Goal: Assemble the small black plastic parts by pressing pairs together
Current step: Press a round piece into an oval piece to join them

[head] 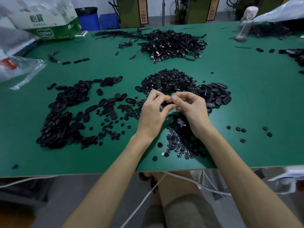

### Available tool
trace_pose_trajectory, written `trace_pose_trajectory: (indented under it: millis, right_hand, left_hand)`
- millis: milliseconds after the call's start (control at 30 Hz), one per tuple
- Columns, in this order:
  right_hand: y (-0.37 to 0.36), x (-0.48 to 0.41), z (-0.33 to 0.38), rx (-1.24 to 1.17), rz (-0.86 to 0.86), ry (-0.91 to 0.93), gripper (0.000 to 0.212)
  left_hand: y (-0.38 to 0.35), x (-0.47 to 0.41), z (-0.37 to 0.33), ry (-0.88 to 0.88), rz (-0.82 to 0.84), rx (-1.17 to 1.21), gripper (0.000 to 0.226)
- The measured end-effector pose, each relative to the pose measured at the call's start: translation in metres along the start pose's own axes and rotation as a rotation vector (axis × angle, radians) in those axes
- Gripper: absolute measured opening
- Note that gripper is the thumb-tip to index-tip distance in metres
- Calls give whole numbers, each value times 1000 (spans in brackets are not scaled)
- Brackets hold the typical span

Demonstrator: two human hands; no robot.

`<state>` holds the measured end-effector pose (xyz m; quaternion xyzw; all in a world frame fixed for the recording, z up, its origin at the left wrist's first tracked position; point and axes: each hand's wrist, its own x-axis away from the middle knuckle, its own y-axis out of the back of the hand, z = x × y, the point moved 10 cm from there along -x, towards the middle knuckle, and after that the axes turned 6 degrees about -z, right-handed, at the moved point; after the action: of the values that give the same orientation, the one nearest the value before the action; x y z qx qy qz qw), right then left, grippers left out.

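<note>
the left hand and the right hand meet in the middle, just over the green table. both arms reach in from the near edge and bend toward each other. the fingers of both hands are curled in and the fingertips touch. between them they pinch a small black part, but the fingers hide most of it. right behind the hands sits a heap of tiny round parts. more loose round bits lie under the right wrist. flat oval parts are piled just to the right, and a bigger spread of oval pieces lies off to the left. far back is a tangle of black cables, and a clear bottle stands near the far right corner.
</note>
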<state>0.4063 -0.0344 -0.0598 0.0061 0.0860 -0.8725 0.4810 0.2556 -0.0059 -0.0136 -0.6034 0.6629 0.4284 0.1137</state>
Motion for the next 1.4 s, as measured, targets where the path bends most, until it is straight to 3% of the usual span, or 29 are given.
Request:
trace_pose_trajectory:
  millis: [200,467,633,900,1400]
  right_hand:
    - [-3,1,1,13,30,13,6]
    - [-3,1,-5,-29,43,-52,26]
    - [-4,1,-4,-46,54,-53,25]
    - [-1,1,1,13,27,-9,10]
    - [-5,5,19,402,-32,248,10]
  left_hand:
    - [2,-1,4,26,-26,50,12]
    - [2,-1,9,79,-27,93,15]
    - [0,-2,12,121,0,140,14]
    - [-10,4,53,487,49,446,30]
    - [-18,9,48,534,118,604,22]
